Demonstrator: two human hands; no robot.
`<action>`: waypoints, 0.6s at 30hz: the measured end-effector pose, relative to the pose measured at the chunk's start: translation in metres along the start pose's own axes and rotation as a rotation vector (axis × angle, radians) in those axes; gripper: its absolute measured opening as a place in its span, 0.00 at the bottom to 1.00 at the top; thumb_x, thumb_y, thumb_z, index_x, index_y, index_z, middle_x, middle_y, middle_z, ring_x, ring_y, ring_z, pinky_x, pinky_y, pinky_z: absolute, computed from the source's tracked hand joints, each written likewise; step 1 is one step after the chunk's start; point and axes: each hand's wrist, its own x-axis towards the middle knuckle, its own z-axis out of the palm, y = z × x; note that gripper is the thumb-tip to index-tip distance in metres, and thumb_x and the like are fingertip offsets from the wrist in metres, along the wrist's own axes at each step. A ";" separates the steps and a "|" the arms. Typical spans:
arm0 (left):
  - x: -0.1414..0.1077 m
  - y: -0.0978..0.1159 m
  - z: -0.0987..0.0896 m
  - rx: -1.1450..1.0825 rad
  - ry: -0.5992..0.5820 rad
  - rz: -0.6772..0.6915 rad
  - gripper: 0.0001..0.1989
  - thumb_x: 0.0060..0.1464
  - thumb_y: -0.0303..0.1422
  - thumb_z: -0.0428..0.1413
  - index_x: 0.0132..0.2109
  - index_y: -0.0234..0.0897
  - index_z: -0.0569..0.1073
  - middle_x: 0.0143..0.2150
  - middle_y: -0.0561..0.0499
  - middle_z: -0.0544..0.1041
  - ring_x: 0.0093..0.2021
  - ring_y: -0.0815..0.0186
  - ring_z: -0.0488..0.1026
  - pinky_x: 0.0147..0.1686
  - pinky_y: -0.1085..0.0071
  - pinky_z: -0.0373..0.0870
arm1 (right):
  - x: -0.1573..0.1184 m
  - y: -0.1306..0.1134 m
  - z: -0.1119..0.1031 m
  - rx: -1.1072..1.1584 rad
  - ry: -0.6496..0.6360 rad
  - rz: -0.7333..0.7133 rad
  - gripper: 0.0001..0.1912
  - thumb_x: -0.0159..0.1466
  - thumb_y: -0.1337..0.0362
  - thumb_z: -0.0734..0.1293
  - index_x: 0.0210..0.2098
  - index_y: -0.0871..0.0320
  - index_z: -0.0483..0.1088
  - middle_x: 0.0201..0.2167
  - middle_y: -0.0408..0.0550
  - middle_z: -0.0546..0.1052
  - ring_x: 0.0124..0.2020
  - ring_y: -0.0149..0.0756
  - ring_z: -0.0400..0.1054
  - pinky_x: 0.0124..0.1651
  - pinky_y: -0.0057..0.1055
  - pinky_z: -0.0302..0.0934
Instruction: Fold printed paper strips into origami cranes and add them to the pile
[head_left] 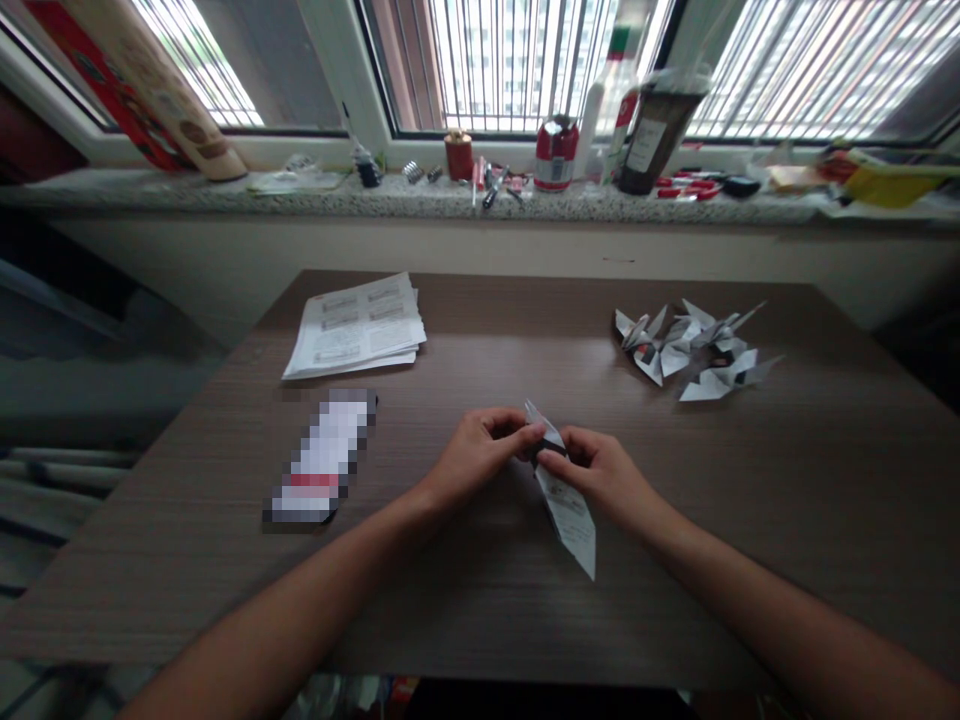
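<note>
Between my two hands is a folded piece of printed paper (570, 515), long and narrow with pointed ends, tilted so its lower tip points toward me. My left hand (484, 445) pinches its upper left edge between thumb and fingers. From the other side, my right hand (596, 462) grips the paper near its middle, thumb on top. The fingers behind the paper are partly hidden. Beyond my right hand lies a cluster of folded paper cranes (709, 350). A stack of printed sheets (356, 325) rests at the far left of the table.
A phone-shaped, pixelated object (322, 460) lies left of my hands on the brown table (480, 620). Along the granite windowsill (300, 200) stand a red can (556, 152), a dark drink cup (660, 135), a bottle (611, 90) and small tools.
</note>
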 end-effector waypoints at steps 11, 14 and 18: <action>0.000 -0.004 0.004 -0.031 0.021 -0.015 0.16 0.61 0.44 0.63 0.35 0.34 0.81 0.30 0.51 0.75 0.33 0.66 0.70 0.36 0.72 0.64 | 0.001 0.001 0.002 0.113 -0.017 -0.001 0.19 0.66 0.47 0.69 0.38 0.57 0.76 0.30 0.44 0.74 0.31 0.35 0.65 0.34 0.32 0.58; 0.000 -0.004 0.005 -0.060 0.068 -0.014 0.16 0.61 0.45 0.63 0.35 0.34 0.81 0.31 0.51 0.76 0.33 0.66 0.71 0.36 0.72 0.65 | 0.001 0.003 0.002 0.072 -0.010 -0.020 0.19 0.66 0.47 0.69 0.36 0.57 0.75 0.28 0.42 0.71 0.29 0.34 0.63 0.32 0.31 0.56; 0.000 -0.003 0.005 -0.058 0.112 0.005 0.15 0.61 0.44 0.63 0.36 0.35 0.81 0.32 0.50 0.77 0.34 0.66 0.71 0.37 0.72 0.66 | 0.000 0.004 0.003 0.039 -0.008 -0.037 0.17 0.67 0.48 0.69 0.35 0.56 0.74 0.26 0.40 0.67 0.28 0.33 0.59 0.31 0.31 0.52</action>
